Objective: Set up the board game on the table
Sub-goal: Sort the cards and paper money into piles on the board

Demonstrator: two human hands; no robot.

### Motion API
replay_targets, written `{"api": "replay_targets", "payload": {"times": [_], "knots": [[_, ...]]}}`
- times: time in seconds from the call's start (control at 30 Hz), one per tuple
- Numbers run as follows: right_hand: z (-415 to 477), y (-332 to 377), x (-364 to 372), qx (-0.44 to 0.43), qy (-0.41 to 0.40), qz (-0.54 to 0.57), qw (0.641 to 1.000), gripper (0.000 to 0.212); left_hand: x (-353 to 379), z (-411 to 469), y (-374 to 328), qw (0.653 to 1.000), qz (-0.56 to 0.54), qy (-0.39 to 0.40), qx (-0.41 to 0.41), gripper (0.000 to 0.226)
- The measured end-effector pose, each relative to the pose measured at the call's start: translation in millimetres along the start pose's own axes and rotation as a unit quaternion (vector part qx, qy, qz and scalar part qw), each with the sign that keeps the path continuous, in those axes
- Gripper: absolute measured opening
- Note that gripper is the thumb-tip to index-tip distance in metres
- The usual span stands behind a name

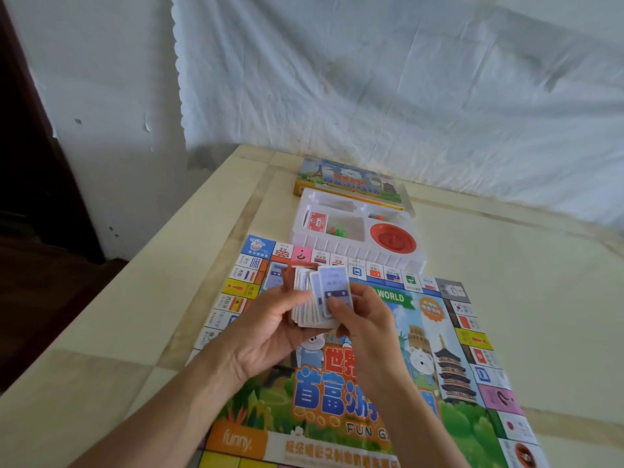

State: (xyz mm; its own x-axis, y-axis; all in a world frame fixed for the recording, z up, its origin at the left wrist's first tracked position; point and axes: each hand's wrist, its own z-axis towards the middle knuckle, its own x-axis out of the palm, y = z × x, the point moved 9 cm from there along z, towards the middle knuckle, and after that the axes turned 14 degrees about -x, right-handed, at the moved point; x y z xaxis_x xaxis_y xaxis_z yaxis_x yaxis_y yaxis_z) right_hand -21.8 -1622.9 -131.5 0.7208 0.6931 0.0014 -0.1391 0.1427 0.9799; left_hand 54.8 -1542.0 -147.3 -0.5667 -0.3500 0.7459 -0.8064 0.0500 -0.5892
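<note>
The colourful game board [456, 359] lies unfolded on the table, with flag squares around its edge. Above its far left part, my left hand [266, 332] cups a fanned stack of blue and white cards [317, 298]. My right hand [364, 319] pinches the front card of that stack between thumb and fingers. Behind the board stands the white plastic insert tray [351, 253]. It holds a red card deck [316, 223], small green and orange pieces [335, 230] and a red spinner dish [392, 237].
The game box lid [347, 179] lies flat behind the tray, near the white cloth on the wall. The cream table [141, 305] ends at its left edge beside a dark doorway. Bare tabletop extends to the right of the board.
</note>
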Motion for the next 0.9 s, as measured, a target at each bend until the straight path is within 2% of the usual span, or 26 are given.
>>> {"api": "replay_targets", "payload": {"times": [0.13, 0.27, 0.4, 0.53, 0.67, 0.8, 0.9], "knots": [[-4, -3, -4, -0.006, -0.016, 0.043, 0.999, 0.012, -13, 4, -6, 0.988, 0.087, -0.113, 0.064, 0.027], [-5, -5, -6, -0.001, -0.030, 0.077, 0.997, 0.014, -2, 4, -4, 0.996, 0.038, -0.059, 0.060, 0.029], [-6, -8, -5, 0.010, -0.033, 0.088, 0.996, 0.013, -10, 3, -6, 0.986, 0.064, -0.126, 0.087, 0.027], [-6, -7, -6, 0.000, -0.045, 0.085, 0.995, 0.013, -4, 3, -3, 0.994, 0.023, -0.082, 0.067, 0.030], [-7, -10, -4, 0.008, -0.044, 0.091, 0.995, 0.014, -14, 0, -6, 0.979, 0.085, -0.162, 0.095, 0.015], [-6, -10, -6, 0.003, -0.052, 0.095, 0.994, 0.015, -5, -1, -5, 0.991, 0.038, -0.099, 0.077, 0.030], [-6, -9, -7, 0.000, -0.057, 0.091, 0.994, 0.015, -9, -1, -8, 0.985, 0.059, -0.133, 0.095, 0.020]]}}
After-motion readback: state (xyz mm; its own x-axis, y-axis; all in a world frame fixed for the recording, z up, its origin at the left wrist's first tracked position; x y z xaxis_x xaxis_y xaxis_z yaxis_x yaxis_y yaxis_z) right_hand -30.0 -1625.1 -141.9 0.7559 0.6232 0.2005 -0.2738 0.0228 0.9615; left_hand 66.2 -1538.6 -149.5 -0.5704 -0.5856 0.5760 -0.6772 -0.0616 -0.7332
